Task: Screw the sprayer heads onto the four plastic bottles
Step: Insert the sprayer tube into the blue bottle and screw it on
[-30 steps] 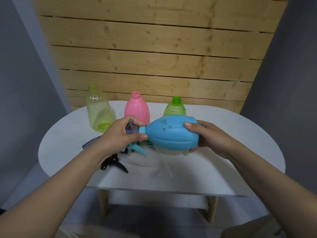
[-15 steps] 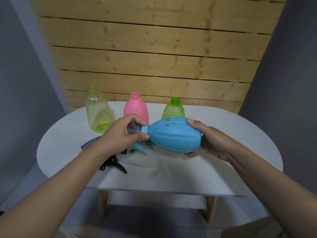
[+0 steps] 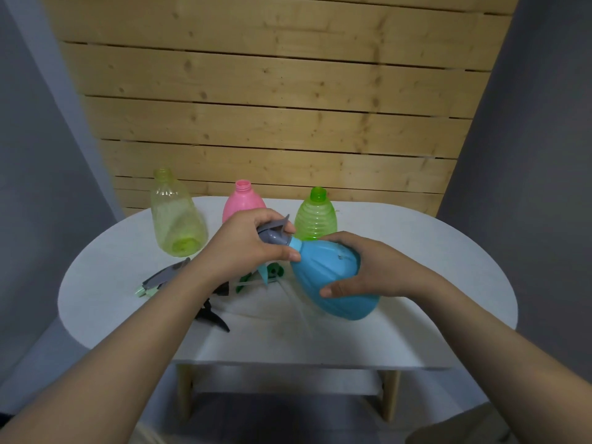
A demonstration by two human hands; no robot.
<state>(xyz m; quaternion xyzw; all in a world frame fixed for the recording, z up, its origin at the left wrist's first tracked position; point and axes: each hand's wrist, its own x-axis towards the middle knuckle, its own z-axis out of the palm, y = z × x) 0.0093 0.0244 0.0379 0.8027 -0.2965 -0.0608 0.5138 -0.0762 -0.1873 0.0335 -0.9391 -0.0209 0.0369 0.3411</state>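
Between the hands, above the desk [image 3: 416, 251], a blue bottle [image 3: 333, 283] lies tilted, right hand [image 3: 368, 267] bracing its body while left hand [image 3: 246, 248] grips the grey sprayer head [image 3: 272, 235], apparently for twisting. Beyond them, three uncapped bottles [image 3: 315, 216] stand waiting.

We count four plastic bottles: one blue bottle [image 3: 333, 283], one pink bottle [image 3: 242, 200], one green bottle [image 3: 315, 216] and one yellow bottle [image 3: 176, 216]. One grey sprayer head [image 3: 274, 233] meets the blue neck; several loose heads [image 3: 166, 277] overlap, number unclear.
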